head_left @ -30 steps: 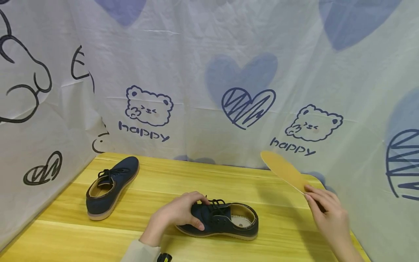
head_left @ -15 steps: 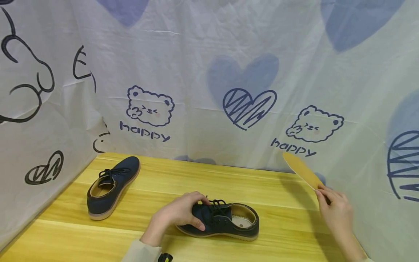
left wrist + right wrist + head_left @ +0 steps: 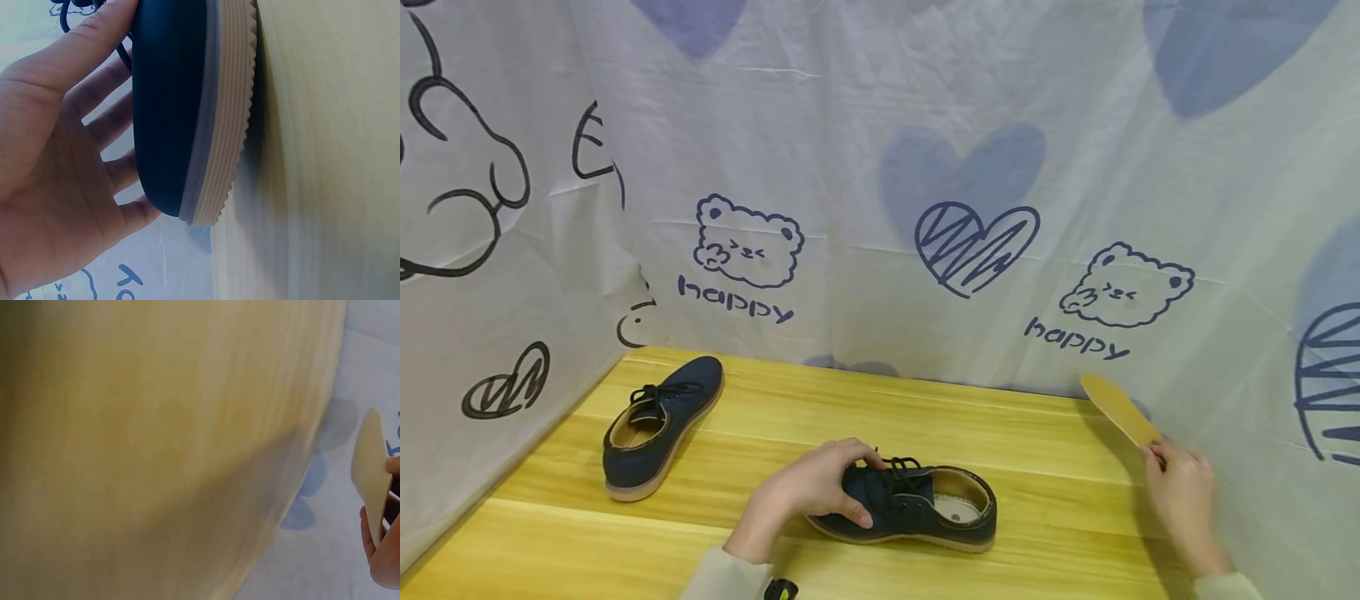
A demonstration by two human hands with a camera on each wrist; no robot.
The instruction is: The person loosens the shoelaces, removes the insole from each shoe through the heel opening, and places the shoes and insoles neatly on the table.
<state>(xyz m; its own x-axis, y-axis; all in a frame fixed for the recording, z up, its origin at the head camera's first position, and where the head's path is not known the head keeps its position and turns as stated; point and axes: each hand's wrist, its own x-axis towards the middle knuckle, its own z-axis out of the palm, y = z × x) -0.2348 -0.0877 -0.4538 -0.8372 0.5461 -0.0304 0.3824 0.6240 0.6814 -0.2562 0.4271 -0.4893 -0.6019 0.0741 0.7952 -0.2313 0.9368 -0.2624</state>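
Note:
A dark blue lace-up shoe (image 3: 917, 508) stands on the table at front centre, its opening toward the right. My left hand (image 3: 823, 483) grips it over the toe, thumb on the near side and fingers on the far side; the left wrist view shows the toe (image 3: 169, 112) between thumb and fingers. At the right, my right hand (image 3: 1180, 487) pinches a thin yellow-tan insole (image 3: 1118, 408) by one end, its other end pointing up and left. In the right wrist view the insole (image 3: 370, 462) is raised over the table's edge side.
A matching dark blue shoe (image 3: 662, 425) stands at the left of the yellow wood-grain table (image 3: 880, 408). Printed white cloth (image 3: 850, 317) hangs behind the table and along both sides.
My right hand has moved right and the insole has come lower with it, toward the table's right back corner. The left hand and the shoe stay in place.

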